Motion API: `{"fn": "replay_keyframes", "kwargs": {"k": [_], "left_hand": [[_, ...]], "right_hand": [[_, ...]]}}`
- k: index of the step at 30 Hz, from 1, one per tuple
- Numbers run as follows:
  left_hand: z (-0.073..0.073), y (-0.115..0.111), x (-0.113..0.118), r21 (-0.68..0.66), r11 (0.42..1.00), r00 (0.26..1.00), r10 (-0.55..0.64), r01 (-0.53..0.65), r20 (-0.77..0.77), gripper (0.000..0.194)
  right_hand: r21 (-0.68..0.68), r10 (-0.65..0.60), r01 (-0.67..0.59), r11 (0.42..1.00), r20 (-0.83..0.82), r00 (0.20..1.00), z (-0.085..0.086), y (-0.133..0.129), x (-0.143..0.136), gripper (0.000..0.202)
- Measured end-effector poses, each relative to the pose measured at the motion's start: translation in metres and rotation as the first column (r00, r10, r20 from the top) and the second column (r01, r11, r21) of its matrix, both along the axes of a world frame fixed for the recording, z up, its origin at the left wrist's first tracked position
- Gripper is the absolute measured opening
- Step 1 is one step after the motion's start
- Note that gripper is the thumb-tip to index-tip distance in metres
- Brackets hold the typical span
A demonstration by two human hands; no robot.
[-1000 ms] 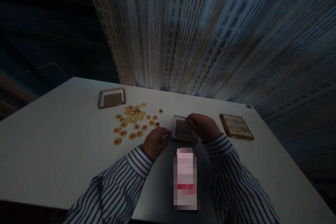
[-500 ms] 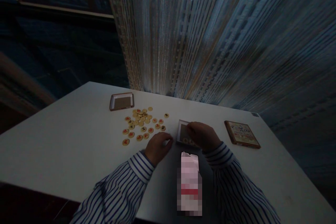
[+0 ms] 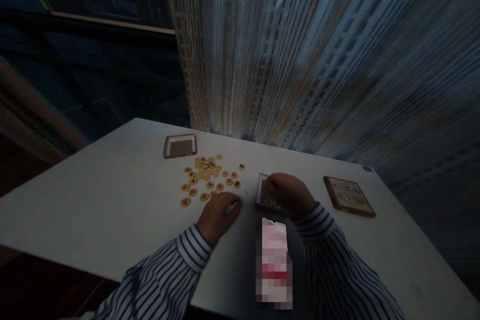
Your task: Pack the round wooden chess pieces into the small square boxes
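Note:
My left hand (image 3: 219, 217) is curled just in front of the loose xiangqi pieces (image 3: 208, 169), its thumb and forefinger bent toward each other. Whatever its fingertips may hold is too small to make out. My right hand (image 3: 290, 194) is over a shallow open box (image 3: 261, 191), fingers folded down inside it and mostly hidden. A few round pieces (image 3: 269, 203) lie in a row along the near side of that box. The loose pieces are pale round discs, some face up with red or black characters.
A phone (image 3: 275, 260) with a blurred screen lies in front of the box. An open tray-like lid (image 3: 180, 147) rests at the back left of the white table (image 3: 112, 200). To the right is a flat printed case (image 3: 348, 195). A string curtain (image 3: 240, 60) hangs behind.
My left hand has drawn away from the box, to the left, nearer the loose pieces. The right hand stays over the box. The whole view has shifted slightly.

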State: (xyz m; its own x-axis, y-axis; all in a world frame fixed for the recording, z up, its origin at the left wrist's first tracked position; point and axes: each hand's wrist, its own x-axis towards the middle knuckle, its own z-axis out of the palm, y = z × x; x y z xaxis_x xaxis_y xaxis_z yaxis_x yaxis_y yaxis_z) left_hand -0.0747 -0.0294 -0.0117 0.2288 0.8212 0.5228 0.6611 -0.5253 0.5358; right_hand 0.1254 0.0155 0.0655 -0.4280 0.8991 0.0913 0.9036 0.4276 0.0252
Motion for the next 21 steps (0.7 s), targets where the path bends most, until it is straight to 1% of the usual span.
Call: {"fn": "replay_keyframes", "kwargs": {"k": [5,10,15,21], "left_hand": [[-0.002,-0.003,-0.008,0.004,1.000,1.000,0.023,-0.023,-0.003,0.013],[0.004,-0.008,-0.014,-0.042,0.998,0.999,0.035,-0.036,-0.037,0.012],[0.008,-0.012,-0.023,-0.054,0.997,0.996,0.054,-0.058,-0.068,0.016],[0.008,-0.011,-0.044,-0.036,0.994,0.992,0.096,-0.099,-0.081,0.021]], "right_hand": [[0.004,0.002,-0.002,1.000,0.018,1.000,0.002,-0.001,-0.005,0.026],[-0.030,0.010,-0.009,1.000,0.033,0.999,0.002,-0.002,-0.013,0.030],[-0.087,0.085,-0.088,0.992,-0.031,0.996,-0.003,0.002,-0.015,0.025],[-0.014,0.170,-0.173,0.985,-0.137,0.976,-0.014,0.005,-0.018,0.027]]}}
